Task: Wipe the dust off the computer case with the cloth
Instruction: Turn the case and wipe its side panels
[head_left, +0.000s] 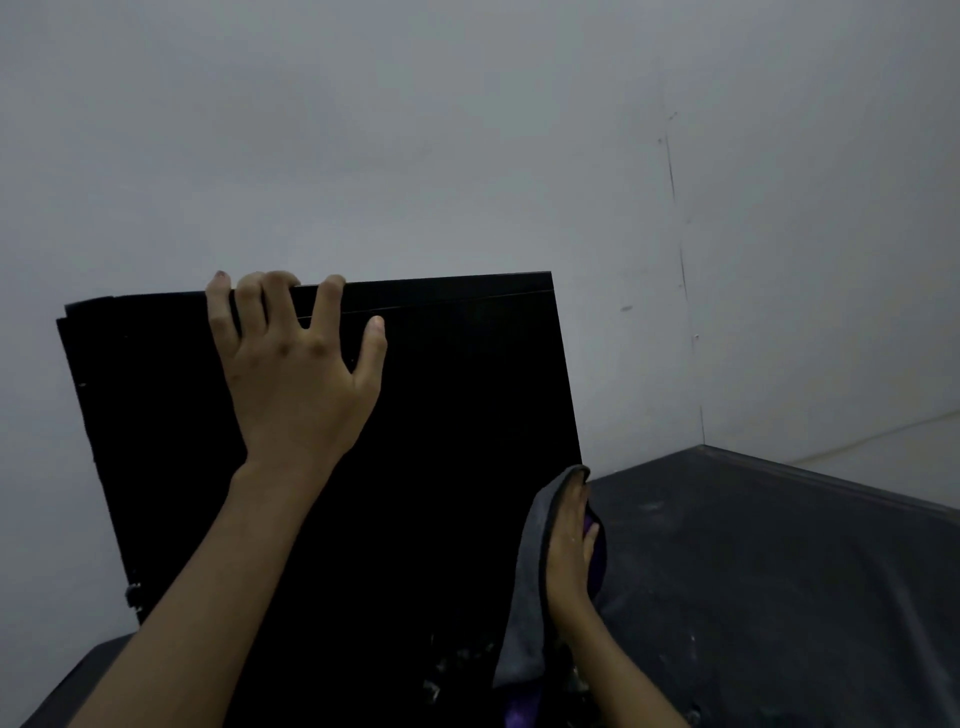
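One black computer case (441, 415) was stood tilted on a dark, dust-flecked counter (753, 561) set in a corner of pale grey walls (467, 130). Its top edge was gripped by the left hand (291, 364); one grey-and-purple cloth (530, 582) was pressed to its right edge by the right hand (569, 540).

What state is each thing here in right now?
Computer case: tilted, held at its top edge.
Left hand: fingers curled over the case's top edge.
Right hand: pressing the cloth against the case's right side.
Cloth: grey and purple, draped around the right hand.
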